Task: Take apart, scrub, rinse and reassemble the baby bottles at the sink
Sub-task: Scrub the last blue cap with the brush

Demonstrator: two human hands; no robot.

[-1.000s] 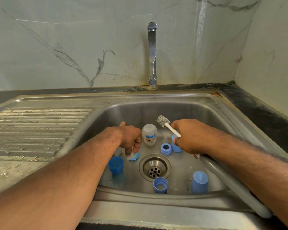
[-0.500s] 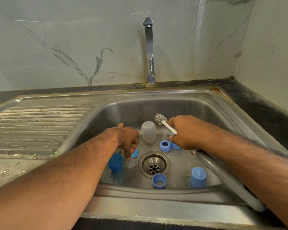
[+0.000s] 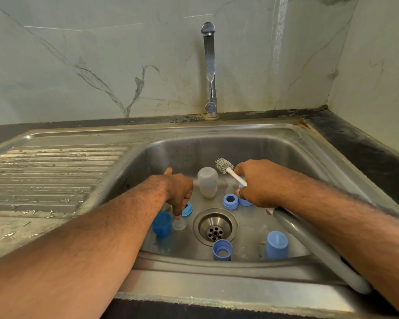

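Right hand (image 3: 257, 184) grips a bottle brush (image 3: 228, 170), bristles up. Left hand (image 3: 179, 194) reaches down, fingertips pinching a clear teat (image 3: 179, 223) on the sink (image 3: 240, 148) floor left of the drain (image 3: 214, 227). Clear bottle (image 3: 207, 181) stands between the hands; blue rings and caps lie scattered around.

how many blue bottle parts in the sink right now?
6 visible: cup under the left arm, ring by the left hand, ring right of the clear bottle, piece under the right hand, ring and cap near the front. Arms may hide more.
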